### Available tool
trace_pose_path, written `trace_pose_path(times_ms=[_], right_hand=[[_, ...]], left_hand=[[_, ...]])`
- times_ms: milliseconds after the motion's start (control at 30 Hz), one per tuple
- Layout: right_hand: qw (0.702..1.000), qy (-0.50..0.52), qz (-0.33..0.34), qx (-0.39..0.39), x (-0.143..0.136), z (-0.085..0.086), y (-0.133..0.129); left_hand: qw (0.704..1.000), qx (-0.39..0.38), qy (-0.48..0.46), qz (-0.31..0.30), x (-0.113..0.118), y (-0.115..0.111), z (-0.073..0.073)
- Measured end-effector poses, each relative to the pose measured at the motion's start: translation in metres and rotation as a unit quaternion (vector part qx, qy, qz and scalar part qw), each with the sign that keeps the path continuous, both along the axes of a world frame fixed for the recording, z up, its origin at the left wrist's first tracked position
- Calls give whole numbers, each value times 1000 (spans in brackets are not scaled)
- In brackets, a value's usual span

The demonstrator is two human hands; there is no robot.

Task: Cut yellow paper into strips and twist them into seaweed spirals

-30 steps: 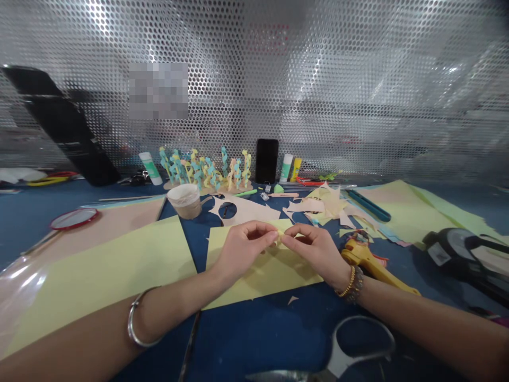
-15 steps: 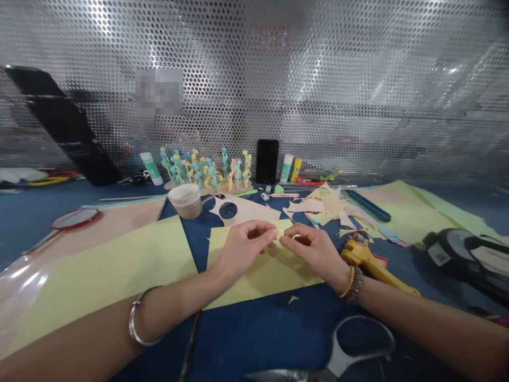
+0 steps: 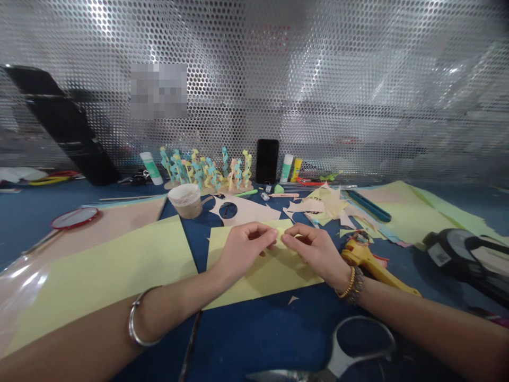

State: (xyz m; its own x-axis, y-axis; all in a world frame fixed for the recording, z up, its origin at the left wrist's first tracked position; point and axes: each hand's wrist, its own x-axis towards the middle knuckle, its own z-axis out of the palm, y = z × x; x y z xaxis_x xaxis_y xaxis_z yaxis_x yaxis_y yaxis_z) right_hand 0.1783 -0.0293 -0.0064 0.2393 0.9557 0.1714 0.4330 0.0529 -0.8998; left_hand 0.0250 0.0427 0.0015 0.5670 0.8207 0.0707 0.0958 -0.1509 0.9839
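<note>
While a small yellow paper piece (image 3: pixel 280 232) was pinched up above the work surface, the work on it looked unfinished: it was free of any base and its shape was too small to read. It sat between the fingertips of both hands, the left hand (image 3: pixel 248 243) gripping its left edge and the right hand (image 3: pixel 314 248) its right edge, thumbs and forefingers closed on it. Only a narrow strip showed between them. Beneath lay a yellow sheet (image 3: pixel 234 294), uncut as far as could be seen. Beyond it, a pale sheet (image 3: pixel 260 213) had a round hole already cut, and paper scraps (image 3: pixel 330 204) were heaped to its right. Farther back, many twisted paper stalks (image 3: pixel 212 174) already stood on a base, seemingly the finished share; how many remained to be made could not be told.
</note>
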Motion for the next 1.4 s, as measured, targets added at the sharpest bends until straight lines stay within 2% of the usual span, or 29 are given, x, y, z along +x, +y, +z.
trace_pose_path(times_ms=[300, 433, 700, 933, 1100, 1200, 1400], right_hand=[[1000, 17, 12, -17, 2, 0, 0], [999, 30, 25, -6, 3, 1, -1], [999, 28, 19, 4, 1, 1, 0], [999, 31, 8, -2, 1, -1, 0], [993, 121, -9, -15, 2, 0, 2], [991, 130, -1, -33, 3, -2, 3], [992, 126, 29, -9, 4, -6, 4]], left_hand=[[998, 26, -47, -27, -1, -1, -3], [997, 57, -40, -39, 0, -2, -3], [996, 69, -37, -34, -2, -2, -2], [999, -14, -41, -7, 1, -3, 3], [996, -63, -62, 23, 2, -2, 3], [995, -65, -65, 30, 1, -1, 2], [997, -48, -55, 33, 1, -2, 2]])
